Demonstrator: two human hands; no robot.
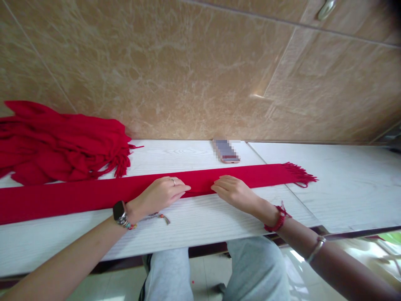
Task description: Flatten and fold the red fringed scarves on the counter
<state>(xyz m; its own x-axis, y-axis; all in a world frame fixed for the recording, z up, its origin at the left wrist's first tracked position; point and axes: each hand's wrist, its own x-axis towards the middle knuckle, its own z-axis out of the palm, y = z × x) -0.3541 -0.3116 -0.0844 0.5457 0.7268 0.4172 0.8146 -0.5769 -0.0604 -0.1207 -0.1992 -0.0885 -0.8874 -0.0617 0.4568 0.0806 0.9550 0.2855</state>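
Observation:
A long red scarf (200,180) lies folded into a flat, narrow strip across the white table, with its fringe spread at the right end. Its left end runs out of view. My left hand (164,193) rests on the strip, fingers pressed together at its near edge. A short gap to the right, my right hand (234,192) is likewise closed at the near edge, fingertips pointing left. Both hands appear to pinch the cloth, though the fingers partly hide the grip.
Crumpled red fringed cloth (72,146) is heaped at the back left, against the brown tiled wall (175,71). A phone (226,150), partly pixelated, lies beyond the strip near the wall. The white table (338,188) has a seam right of centre; its front edge is above my knees.

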